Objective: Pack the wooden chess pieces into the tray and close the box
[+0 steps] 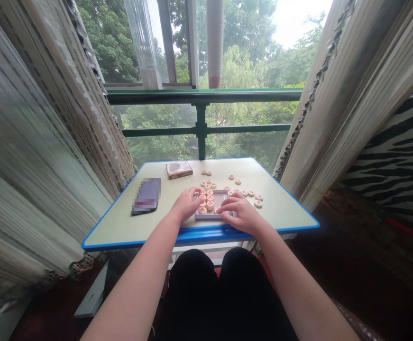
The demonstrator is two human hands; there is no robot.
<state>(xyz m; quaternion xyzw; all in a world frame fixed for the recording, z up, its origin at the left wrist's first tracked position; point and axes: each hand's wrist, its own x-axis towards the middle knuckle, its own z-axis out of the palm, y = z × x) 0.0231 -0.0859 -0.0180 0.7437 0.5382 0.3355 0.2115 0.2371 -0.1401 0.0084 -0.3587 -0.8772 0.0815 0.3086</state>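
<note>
A shallow pale-lilac box lies near the front edge of the table, with round wooden Chinese chess pieces in two columns on its left side. Their tops carry red characters. At the box's left rim, my left hand rests with its fingers apart, fingertips against the left column. My right hand reaches over the box's right side. Its fingertips and thumb are on a chess piece low in the box, right of the columns. The hand covers part of the right rim.
Loose chess pieces are scattered behind and right of the box on the cream table with blue edging. A small box lies at the back left. A blurred dark flat thing lies at the left. Curtains flank the table.
</note>
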